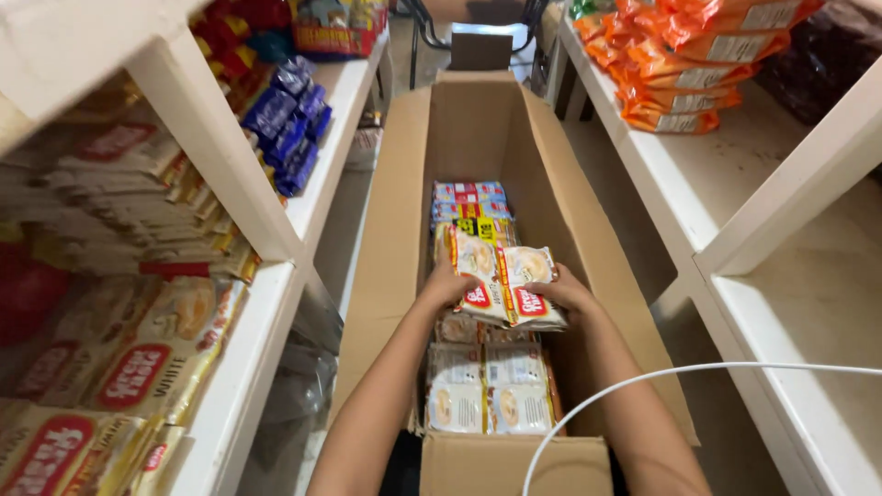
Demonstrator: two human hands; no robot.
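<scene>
Brown corrugated cardboard box [478, 138], long and open-topped, stands on the floor between two white shelving units [276, 303], and both of the person's hands are down inside it. The left hand [447, 287] and right hand [565, 292] are closed on a small bundle of two glossy cream-and-red snack packets [501, 285], lifted just above the rows lying in the box. Held only at the outer edges, the slick packets could slide apart and drop back, I'd judge. Below them at least four similar packets [487, 395] show near the box's close end; further in lie blue-and-red packets [469, 197], count unclear. Several orange bags [684, 55] stack on the right shelf.
</scene>
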